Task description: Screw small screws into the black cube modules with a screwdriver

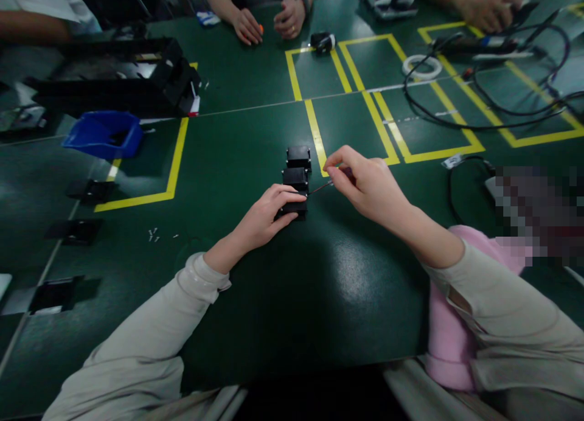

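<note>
"While the left hand [262, 220] bears on the nearest black box [301, 207], what is the state of its fingers?"

"They are narrowed on the box, with the thumb at the near side and the other fingers across the top."

"State the right hand [371, 180]."

"Its fingers pinch a slim screwdriver [320, 187]. The tip is at the box's right edge; its exact seating cannot be told."

"Locate the box."

"On the desk [314, 287], at the near end of a row with the middle box [295, 176] and far box [298, 155]. Small screws [154, 233] lie well to the left."
</note>
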A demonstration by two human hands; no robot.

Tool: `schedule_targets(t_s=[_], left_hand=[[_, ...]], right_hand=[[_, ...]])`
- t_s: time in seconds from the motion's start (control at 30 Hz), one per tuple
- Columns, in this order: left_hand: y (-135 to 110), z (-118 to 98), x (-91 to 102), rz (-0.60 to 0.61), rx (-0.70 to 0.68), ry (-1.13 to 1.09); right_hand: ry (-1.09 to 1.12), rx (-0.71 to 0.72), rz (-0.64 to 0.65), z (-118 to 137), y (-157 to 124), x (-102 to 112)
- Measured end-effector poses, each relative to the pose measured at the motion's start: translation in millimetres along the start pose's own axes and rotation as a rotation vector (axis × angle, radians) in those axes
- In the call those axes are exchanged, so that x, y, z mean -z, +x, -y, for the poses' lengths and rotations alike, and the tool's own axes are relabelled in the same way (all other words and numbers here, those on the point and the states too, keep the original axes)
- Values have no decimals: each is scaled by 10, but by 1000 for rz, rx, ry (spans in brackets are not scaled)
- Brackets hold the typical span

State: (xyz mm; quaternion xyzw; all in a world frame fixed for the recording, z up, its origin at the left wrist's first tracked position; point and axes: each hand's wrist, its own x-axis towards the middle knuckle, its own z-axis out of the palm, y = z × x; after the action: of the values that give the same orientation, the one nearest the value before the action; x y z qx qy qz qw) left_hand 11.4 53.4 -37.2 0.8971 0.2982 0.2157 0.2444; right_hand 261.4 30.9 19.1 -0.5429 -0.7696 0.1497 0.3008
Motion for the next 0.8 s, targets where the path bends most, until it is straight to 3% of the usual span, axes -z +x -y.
schedule_targets(t_s=[0.8], left_hand=[[1,-4,-10,4,6,-6]], right_hand=[[13,23,-62,-30,-10,-6]])
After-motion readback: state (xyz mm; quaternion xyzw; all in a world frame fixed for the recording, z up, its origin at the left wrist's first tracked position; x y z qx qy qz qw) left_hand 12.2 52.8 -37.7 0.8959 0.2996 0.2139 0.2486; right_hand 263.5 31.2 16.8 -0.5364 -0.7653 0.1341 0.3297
